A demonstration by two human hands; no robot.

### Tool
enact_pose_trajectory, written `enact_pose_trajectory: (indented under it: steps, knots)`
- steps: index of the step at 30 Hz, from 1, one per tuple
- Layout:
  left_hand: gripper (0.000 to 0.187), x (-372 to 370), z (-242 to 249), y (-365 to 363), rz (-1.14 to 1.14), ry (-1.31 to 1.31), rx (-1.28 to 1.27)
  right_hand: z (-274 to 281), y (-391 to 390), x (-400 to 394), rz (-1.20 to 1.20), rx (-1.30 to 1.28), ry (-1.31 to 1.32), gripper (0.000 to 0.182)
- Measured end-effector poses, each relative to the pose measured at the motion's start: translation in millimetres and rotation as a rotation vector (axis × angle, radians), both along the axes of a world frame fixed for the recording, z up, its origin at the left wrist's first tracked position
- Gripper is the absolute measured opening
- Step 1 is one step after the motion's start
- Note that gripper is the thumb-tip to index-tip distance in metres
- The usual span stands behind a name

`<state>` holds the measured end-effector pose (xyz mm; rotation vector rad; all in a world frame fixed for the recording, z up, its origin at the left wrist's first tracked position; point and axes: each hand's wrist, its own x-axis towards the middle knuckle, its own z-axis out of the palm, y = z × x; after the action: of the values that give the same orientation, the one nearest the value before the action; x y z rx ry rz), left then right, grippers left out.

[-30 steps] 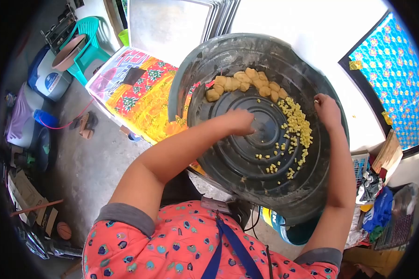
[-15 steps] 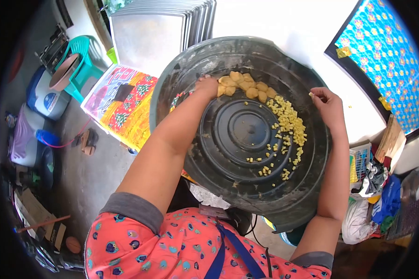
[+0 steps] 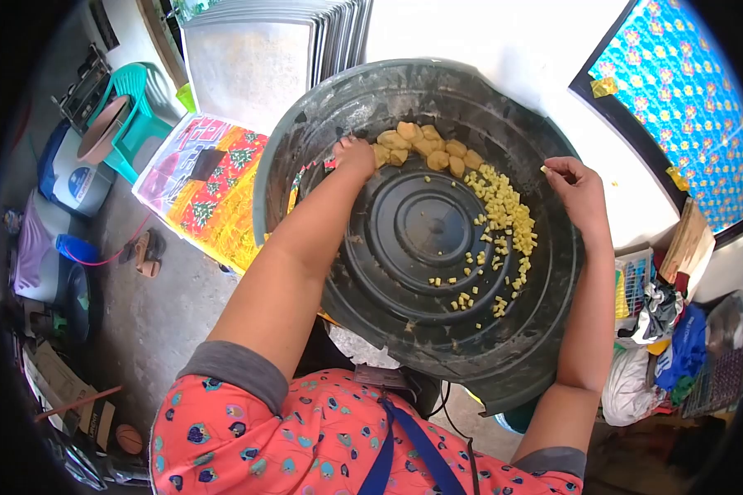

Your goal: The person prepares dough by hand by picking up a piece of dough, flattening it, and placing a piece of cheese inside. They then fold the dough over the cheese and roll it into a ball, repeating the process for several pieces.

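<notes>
A large dark round basin [image 3: 470, 355] lies in front of me, its rim chipped. Along its far side sits a cluster of tan dough balls [image 3: 425, 142]. To their right spreads a trail of small yellow cubes [image 3: 508, 210], with stray ones nearer me. My left hand [image 3: 353, 155] is at the left end of the dough balls, fingers curled down; whatever is under them is hidden. Over the right side of the basin, my right hand [image 3: 576, 191] is closed, pinching one small yellow cube [image 3: 545, 170] between thumb and fingertips.
Metal trays [image 3: 252, 66] stand stacked upright behind the basin. A colourful patterned cloth [image 3: 215, 186] lies to the left, with a green chair [image 3: 132, 148] beyond. At the right are a blue flowered panel [image 3: 685, 99] and a pile of bags [image 3: 681, 355].
The view has shifted slightly, so the basin sits a little further left. My left hand has shifted slightly at the dough balls; my right hand keeps its pinch on the cube.
</notes>
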<state>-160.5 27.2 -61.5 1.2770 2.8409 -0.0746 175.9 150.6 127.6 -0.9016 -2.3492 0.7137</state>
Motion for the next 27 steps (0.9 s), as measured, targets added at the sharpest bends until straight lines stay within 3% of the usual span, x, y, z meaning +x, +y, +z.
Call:
enact_pose_trajectory:
  steps: [3,6,9,12,15,18,22,25,27]
  knots:
    - [0.041,-2,13,-3,-0.004,-0.039,-0.090,-4,1,0,0.016,-0.011,0.001,0.019]
    - [0.037,-1,6,-8,0.023,0.033,0.118,-6,-2,-1,0.031,-0.017,-0.014,0.018]
    - [0.034,-8,3,-6,-0.002,-0.232,0.089,-6,-4,-2,0.040,-0.047,-0.014,0.018]
    - [0.036,-6,4,-18,-0.140,-0.202,0.215,-7,-4,-2,0.057,-0.090,0.001,0.018]
    - [0.030,4,22,-26,-0.112,-0.311,0.344,-5,-5,-6,0.085,-0.122,0.014,0.017]
    - [0.037,8,27,-26,-0.154,-0.417,0.484,2,-10,-11,0.113,-0.156,0.031,0.017]
    - [0.035,22,47,-29,0.141,-1.341,0.790,19,-25,-16,0.139,-0.197,0.075,0.017]
    - [0.033,43,71,-34,0.228,-1.793,0.971,29,-37,-18,0.170,-0.175,0.092,0.018]
    - [0.032,52,77,-32,0.139,-2.020,1.040,36,-45,-19,0.183,-0.191,0.103,0.018]
